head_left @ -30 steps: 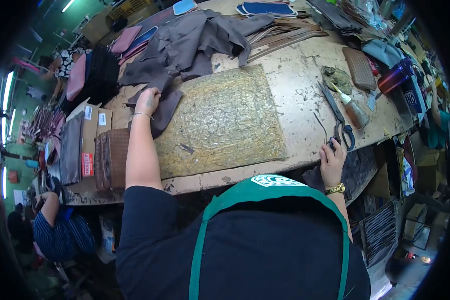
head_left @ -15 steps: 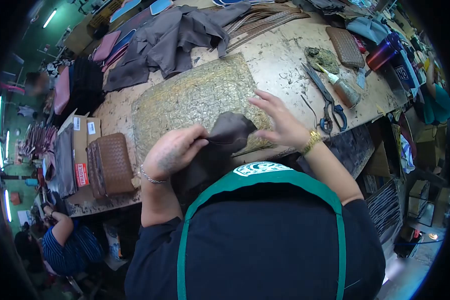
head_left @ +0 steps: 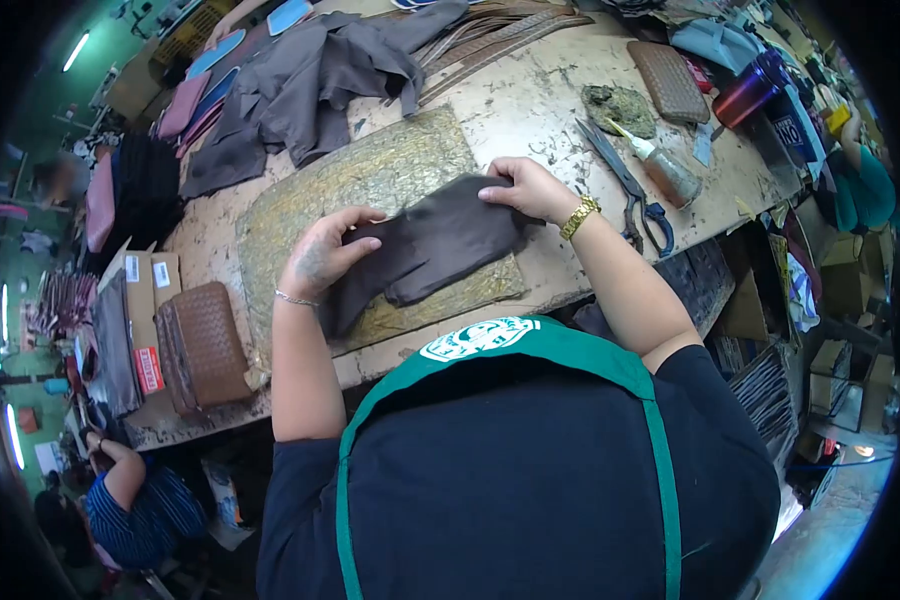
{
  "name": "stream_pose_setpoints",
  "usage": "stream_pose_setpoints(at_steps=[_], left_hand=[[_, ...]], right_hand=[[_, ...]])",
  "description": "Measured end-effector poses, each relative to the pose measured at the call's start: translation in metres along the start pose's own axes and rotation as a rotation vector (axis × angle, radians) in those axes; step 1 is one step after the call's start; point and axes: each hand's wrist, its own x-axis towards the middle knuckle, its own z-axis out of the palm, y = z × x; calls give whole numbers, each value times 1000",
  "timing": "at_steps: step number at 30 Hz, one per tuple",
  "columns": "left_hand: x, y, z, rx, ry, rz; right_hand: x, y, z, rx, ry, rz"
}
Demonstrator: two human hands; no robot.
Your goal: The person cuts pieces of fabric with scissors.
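Observation:
A dark brown piece of cloth (head_left: 440, 245) is spread between my two hands, over the glue-crusted board (head_left: 310, 200). My left hand (head_left: 328, 248) holds its left end, thumb on top and fingers curled at the upper edge. At the upper right corner, my right hand (head_left: 532, 190) pinches the cloth between thumb and fingers. The piece looks layered or folded, with a slit-like line near its middle and a flap hanging down at the left.
Scissors (head_left: 625, 185) and a glue bottle (head_left: 667, 172) lie on the right. Brown woven cases sit at left (head_left: 205, 345) and upper right (head_left: 670, 80). Crumpled dark cloth (head_left: 310, 80) and strips (head_left: 510, 40) lie at the back. A person in a striped shirt (head_left: 145, 510) is at lower left.
The cloth, bunched before, is now spread out flatter. My right hand has gone from open beside it to gripping its upper right corner. The view has shifted slightly.

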Motion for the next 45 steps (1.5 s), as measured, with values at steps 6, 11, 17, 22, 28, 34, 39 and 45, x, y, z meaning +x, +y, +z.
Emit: stream_pose_setpoints(at_steps=[6,11,17,22,28,34,39,45], left_hand=[[41,-4,3,-380,73,-82],[81,-69,-10,-734,-62,-270],[80,-93,-21,-800,-103,-387],[64,-90,-18,-533,-95,-312],[63,-82,-7,-374,7,-346],[58,-86,-3,-388,123,-335],[58,-93,1,-415,140,-293],[56,-86,2,-447,137,-337]], right_hand=[[-24,-71,-31,187,360,-581],[-54,-140,-23,-209,-231,-1146],[-30,-109,9,-558,-278,-1045],[-32,-50,-21,-513,-521,-636],[-39,-18,-19,-455,222,-306],[-34,-36,0,-253,-27,-132],[-36,-66,-15,175,-84,-538],[-26,-4,-25,208,-180,-41]])
